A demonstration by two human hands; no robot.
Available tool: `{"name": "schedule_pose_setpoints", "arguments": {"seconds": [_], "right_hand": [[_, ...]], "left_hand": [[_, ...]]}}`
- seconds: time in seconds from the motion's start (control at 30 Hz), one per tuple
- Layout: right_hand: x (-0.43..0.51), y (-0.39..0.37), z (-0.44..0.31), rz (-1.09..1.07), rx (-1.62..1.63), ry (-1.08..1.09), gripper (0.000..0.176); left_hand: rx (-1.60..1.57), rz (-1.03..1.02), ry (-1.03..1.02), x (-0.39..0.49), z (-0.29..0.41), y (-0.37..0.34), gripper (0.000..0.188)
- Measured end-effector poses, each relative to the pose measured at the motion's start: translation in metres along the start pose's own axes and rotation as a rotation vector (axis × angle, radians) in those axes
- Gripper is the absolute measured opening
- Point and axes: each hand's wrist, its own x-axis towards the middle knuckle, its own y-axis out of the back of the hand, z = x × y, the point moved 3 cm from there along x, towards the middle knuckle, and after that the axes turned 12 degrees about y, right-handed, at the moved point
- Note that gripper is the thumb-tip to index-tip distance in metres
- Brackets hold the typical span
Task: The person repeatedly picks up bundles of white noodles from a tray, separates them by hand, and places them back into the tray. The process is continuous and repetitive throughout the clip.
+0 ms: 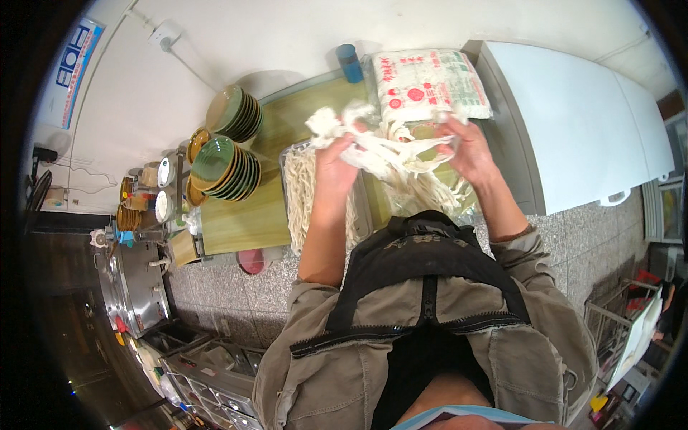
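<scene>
Thick white noodles [398, 156] stretch between my two hands above the table. My left hand [341, 150] grips one bunch, with strands hanging over its fingers. On the other side, my right hand [465, 148] holds the opposite ends of the strands. More noodles lie below in a clear plastic bag [467, 207], close to my body. Beneath my left forearm is a plastic tray [365, 215] filled with rows of similar noodles [301, 188]. The strands and fingertips are partly blurred.
Stacked green and brown plates [215, 161] stand at the left of the wooden-topped table [231, 231]. A blue cylindrical container [350, 63] and a large printed plastic bag [430, 83] are at the back. A white chest freezer [570, 118] borders the right side.
</scene>
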Motion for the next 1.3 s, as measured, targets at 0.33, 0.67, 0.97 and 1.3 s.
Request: {"name": "schedule_pose_setpoints", "arguments": {"seconds": [0.33, 0.67, 0.97, 1.3], "right_hand": [[-0.042, 0.243, 0.008, 0.674, 0.292, 0.076, 0.014], [-0.003, 0.015, 0.019, -0.015, -0.287, -0.016, 0.038], [0.001, -0.042, 0.018, -0.246, -0.418, 0.039, 0.035], [-0.001, -0.051, 0.018, -0.211, -0.506, 0.175, 0.037]], "left_hand": [[-0.239, 0.241, -0.070, -0.017, 0.009, 0.082, 0.030], [0.327, 0.216, 0.073, 0.019, -0.037, -0.006, 0.030], [0.460, 0.168, 0.128, 0.013, -0.032, -0.027, 0.031], [0.391, 0.185, 0.093, 0.019, -0.034, -0.034, 0.036]]}}
